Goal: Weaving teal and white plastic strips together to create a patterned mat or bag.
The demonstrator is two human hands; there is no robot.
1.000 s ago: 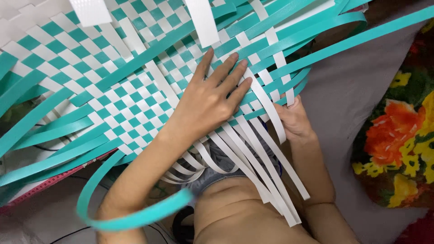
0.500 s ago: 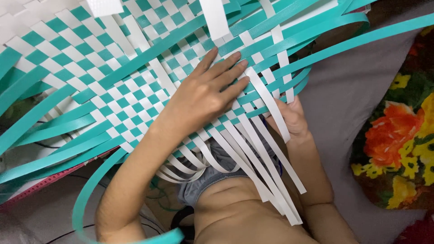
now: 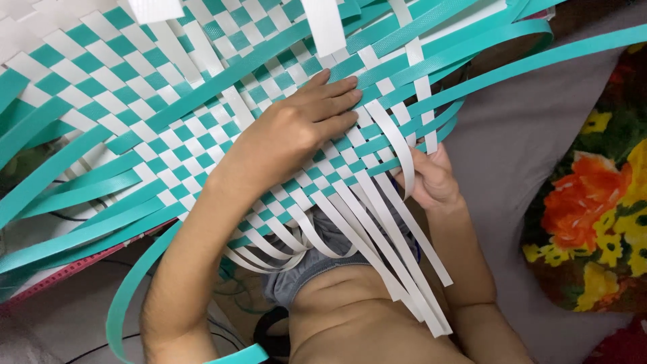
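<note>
Head view: teal-and-white checkered woven mat (image 3: 168, 128)

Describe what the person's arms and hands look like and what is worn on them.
Both arms are bare from the fingers up as far as the view shows: no sleeves, gloves, watch or bracelet. The left hand shows no rings, and its fingers have short, plain nails. The right hand is partly hidden behind the woven strips, so its fingers cannot be checked fully.

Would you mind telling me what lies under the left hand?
The left hand presses flat on the teal-and-white woven mat. Woven strips show all around it; the weave directly beneath the palm is covered. The right hand grips a white strip nearby.
</note>
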